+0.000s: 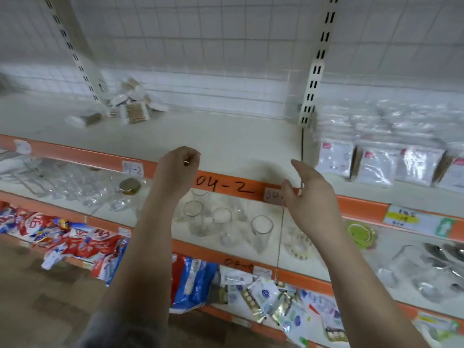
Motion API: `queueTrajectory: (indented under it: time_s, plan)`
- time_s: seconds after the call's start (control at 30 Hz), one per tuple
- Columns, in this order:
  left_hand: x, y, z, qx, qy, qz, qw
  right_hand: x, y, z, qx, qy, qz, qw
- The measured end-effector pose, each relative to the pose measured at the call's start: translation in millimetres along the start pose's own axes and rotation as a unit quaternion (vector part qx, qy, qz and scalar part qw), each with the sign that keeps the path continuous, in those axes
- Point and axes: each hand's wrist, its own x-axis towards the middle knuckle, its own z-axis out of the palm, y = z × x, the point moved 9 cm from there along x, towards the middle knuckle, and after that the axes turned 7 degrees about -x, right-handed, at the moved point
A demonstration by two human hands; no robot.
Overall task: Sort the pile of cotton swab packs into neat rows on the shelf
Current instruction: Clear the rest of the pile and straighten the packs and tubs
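Blurred throughout. Pile of cotton swab packs (128, 102): flat clear packets, loosely heaped at the white shelf (226, 136)'s back left, against a slotted upright (75, 54). Left hand (177, 169): fingers curled, pinching a thin pale stick, identity unclear. Right hand (310, 197): fingers relaxed, spread. Wire-grid backing (200, 33).

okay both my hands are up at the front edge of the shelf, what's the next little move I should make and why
Probably reach the left hand back to the pile of cotton swab packs. It lies jumbled at the rear left of the shelf, nearer that hand, and the right hand is open.
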Motion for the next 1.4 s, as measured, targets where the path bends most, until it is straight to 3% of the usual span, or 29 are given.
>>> queueTrajectory:
  time_s: [0.2,0.5,1.03,1.4]
  plan:
    - [-3,-59,-72,0.02,-0.016,-0.016,1.0,-24,-74,59,-0.017,-0.046,0.009,0.999]
    - [13,-118,-134,0.026,0.003,-0.054,0.998,-4,-128,109,-0.05,-0.085,0.022,0.995]
    - [178,-208,-213,0.075,0.101,-0.082,0.989,162,-240,238,-0.003,-0.124,-0.046,0.991]
    - [258,-250,-222,0.042,0.094,-0.071,0.992,251,-300,286,-0.085,-0.151,-0.066,0.983]
